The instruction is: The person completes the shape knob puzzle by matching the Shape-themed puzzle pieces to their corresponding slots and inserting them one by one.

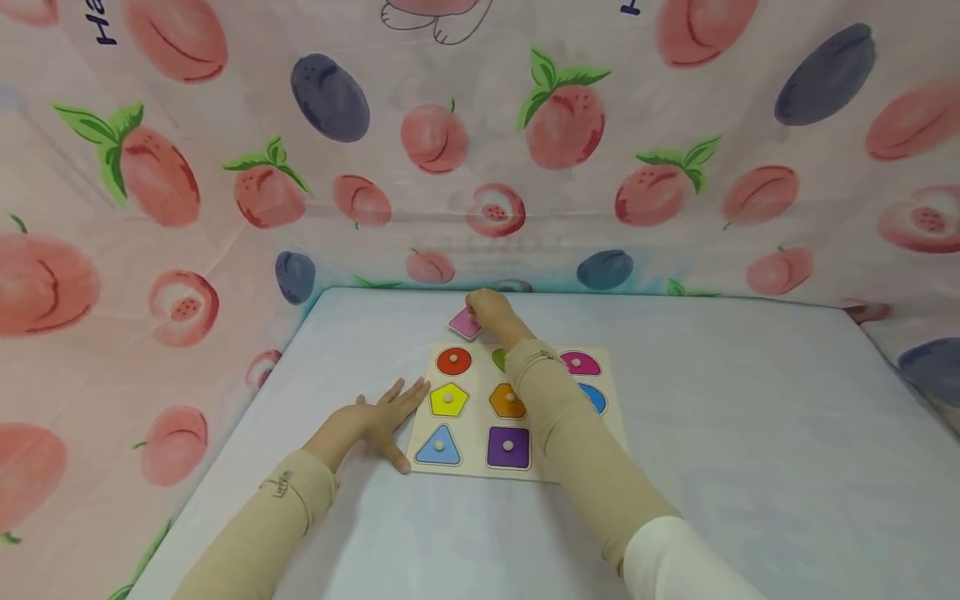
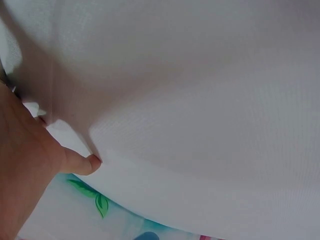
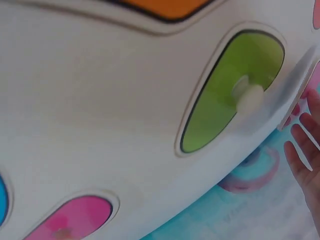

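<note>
My right hand (image 1: 491, 315) pinches a pink four-sided puzzle piece (image 1: 463, 325) just beyond the far edge of a pale knob-puzzle board (image 1: 478, 375). In the right wrist view the fingers of that hand (image 3: 306, 145) and the edge of the pink piece (image 3: 315, 77) show at the right, past a green oval piece (image 3: 232, 95) with a knob. My left hand (image 1: 382, 421) lies spread at the board's left edge, its fingertips and thumb right at the border. Only part of this hand (image 2: 30, 155) appears in the left wrist view. The right forearm hides the board's lower right.
Set in the board are a red circle (image 1: 453, 361), yellow pentagon (image 1: 448, 401), orange hexagon (image 1: 504, 403), light-blue triangle (image 1: 438, 448), purple square (image 1: 508, 458), magenta half-circle (image 1: 581, 362) and blue piece (image 1: 596, 398). A fruit-print cloth (image 1: 525, 242) rises behind the white table (image 1: 750, 417).
</note>
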Action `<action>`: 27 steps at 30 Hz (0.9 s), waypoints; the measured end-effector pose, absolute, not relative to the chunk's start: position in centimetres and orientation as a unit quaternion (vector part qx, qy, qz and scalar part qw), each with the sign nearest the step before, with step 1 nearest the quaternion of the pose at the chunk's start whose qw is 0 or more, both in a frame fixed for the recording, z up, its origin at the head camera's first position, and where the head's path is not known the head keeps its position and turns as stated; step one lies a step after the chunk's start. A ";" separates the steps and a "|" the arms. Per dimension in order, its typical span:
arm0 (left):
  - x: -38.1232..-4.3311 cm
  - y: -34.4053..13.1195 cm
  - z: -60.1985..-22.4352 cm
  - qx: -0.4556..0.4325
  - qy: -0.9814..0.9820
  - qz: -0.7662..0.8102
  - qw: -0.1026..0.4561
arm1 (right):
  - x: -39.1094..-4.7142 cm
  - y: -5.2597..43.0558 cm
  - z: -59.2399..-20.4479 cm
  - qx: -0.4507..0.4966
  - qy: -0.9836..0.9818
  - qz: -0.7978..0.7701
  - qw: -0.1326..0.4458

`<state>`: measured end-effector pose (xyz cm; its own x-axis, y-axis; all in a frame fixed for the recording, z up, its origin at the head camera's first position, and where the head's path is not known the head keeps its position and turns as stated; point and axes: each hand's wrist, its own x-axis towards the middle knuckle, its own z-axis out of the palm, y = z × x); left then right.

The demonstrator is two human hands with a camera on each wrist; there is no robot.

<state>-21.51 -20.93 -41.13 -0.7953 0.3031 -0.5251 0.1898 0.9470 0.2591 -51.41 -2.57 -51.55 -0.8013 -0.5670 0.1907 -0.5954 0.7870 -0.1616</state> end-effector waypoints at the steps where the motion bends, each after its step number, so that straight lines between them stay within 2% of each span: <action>1: -21.4 -20.9 -41.1 0.131 0.942 0.097 0.292 | -51.1 -2.3 -51.3 0.311 -0.942 0.110 0.070; 3: -21.3 -20.9 -41.2 0.132 0.943 0.094 0.292 | -49.2 -1.7 -49.0 0.299 -0.947 0.109 0.035; 4: -21.3 -20.9 -41.2 0.133 0.943 0.091 0.291 | -48.3 -1.3 -48.1 0.304 -0.945 0.114 0.040; 6: -21.4 -21.0 -41.3 0.133 0.944 0.086 0.291 | -46.7 -0.8 -46.2 0.294 -0.948 0.117 0.011; 11: -21.8 -20.9 -41.3 0.133 0.943 0.076 0.295 | -39.9 1.1 -40.3 0.283 -0.952 0.119 -0.023; 16: -22.1 -20.9 -41.1 0.131 0.943 0.068 0.297 | -37.1 2.8 -38.8 0.317 -0.939 0.132 0.000; 27: -21.8 -20.9 -41.3 0.131 0.941 0.073 0.303 | -33.6 5.8 -38.1 0.346 -0.908 0.234 0.033</action>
